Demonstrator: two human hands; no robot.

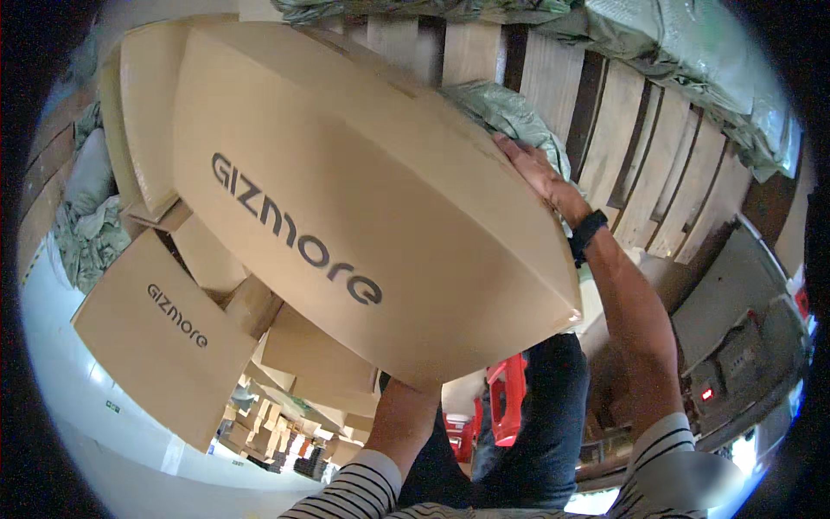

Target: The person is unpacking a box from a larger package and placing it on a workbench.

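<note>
A large brown cardboard box point(415, 199) with dark lettering on its broad face fills the middle of the view, tilted. My right hand point(534, 173) lies along the box's right side, its fingers gripping the edge and a black watch point(589, 235) on the wrist. My left forearm point(408, 419) comes up to the box's lower edge. Beyond there my left hand is hidden behind the box, so its fingers do not show.
Another lettered cardboard box point(156, 342) and further cartons point(143, 112) are at the left. Wooden pallet slats point(635, 156) run behind the big box, with green plastic wrapping point(666, 43) along them. A red plastic part point(507, 400) shows near my legs; grey equipment point(735, 329) stands right.
</note>
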